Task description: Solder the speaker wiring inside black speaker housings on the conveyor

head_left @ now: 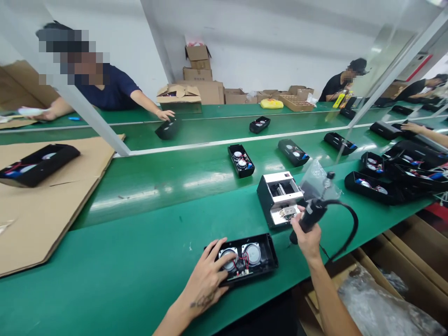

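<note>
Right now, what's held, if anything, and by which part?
The right hand grips the corded driver by its black body; left hand spreads over one end of the open case.

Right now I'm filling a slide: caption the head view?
Left hand resting on an open speaker housing, right hand gripping a corded screwdriver.

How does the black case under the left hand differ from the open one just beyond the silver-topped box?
The near case lies crosswise; the far case points lengthwise away. The left hand rests on the near case; nothing touches the far case. Both are open and black, with two round speakers inside.
</note>
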Available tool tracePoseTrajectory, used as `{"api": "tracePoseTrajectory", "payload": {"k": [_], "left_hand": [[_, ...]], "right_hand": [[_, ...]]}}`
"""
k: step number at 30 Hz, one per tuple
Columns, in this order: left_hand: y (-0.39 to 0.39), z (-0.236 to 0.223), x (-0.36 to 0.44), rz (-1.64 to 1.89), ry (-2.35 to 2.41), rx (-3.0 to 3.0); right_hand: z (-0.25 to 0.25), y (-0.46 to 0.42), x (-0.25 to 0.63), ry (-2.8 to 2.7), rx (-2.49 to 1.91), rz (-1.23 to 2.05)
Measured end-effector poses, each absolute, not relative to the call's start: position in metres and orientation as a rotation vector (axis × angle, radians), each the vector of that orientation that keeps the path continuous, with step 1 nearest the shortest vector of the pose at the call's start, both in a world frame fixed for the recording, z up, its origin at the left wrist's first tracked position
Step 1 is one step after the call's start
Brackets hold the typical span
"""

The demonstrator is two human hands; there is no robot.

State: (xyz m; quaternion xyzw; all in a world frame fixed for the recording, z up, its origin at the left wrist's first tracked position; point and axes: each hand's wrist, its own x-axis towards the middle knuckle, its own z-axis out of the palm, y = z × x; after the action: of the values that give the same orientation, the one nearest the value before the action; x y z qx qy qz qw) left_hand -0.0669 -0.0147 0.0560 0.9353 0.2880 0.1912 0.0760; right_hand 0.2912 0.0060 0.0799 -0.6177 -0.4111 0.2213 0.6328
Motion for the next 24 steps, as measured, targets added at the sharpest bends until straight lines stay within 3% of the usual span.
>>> {"api": "tracePoseTrajectory", "payload": {"k": [11, 17, 24], "left_hand": [[-0.019, 0.053, -0.045, 0.656, 1.089, 2.74], [-0.019, 0.054, -0.038, 0.663, 1.084, 2.745], [-0.021, 0.052, -0.039, 0.643, 1.104, 2.692]], "right_hand": [[0.147, 0.038, 0.297, -0.886, -1.145, 0.255], [0.144, 0.056, 0.287, -1.016, -1.277, 0.389], [0.143, 0.01, 0.273, -1.113, -1.248, 0.69]]}}
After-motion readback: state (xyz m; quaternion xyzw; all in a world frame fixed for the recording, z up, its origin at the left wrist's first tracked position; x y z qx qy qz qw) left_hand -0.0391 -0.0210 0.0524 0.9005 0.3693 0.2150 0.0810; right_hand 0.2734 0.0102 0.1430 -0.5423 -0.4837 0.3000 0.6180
